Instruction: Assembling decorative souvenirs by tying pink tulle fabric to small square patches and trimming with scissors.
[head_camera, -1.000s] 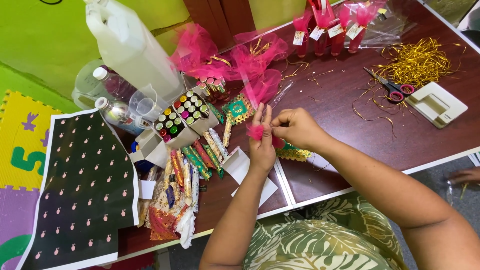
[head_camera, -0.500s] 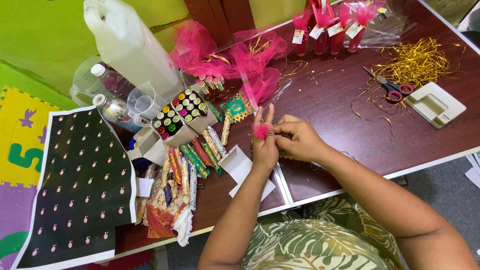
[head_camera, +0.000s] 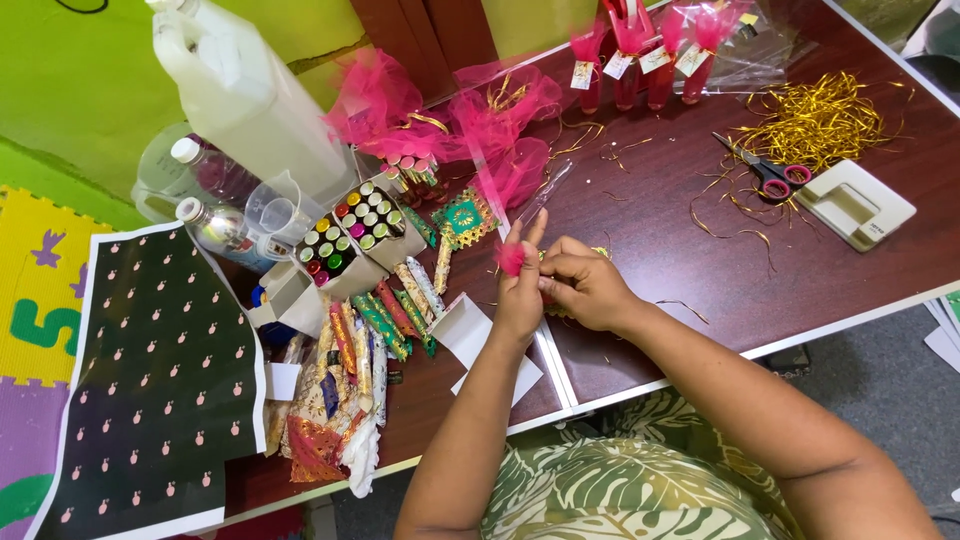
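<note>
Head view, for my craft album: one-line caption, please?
Both hands, left hand and right hand, pinch a small pink net bundle above a cluttered brown table.

counter (head_camera: 700, 290): dark brown, white-edged | on it: scissors (head_camera: 765, 172), white hole punch (head_camera: 855, 203), gold shred (head_camera: 815, 118), pink net bundles (head_camera: 480, 110), boxes of small bottles (head_camera: 350, 235), dark patterned sheet (head_camera: 150, 380)

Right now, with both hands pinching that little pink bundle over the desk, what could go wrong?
1. The left hand and right hand grip only a small pink tuft; it could slip loose.
2. An elbow might sweep the decorated tubes lying near the desk edge onto the floor.
3. Loose gold strips could snag in the work.
</note>
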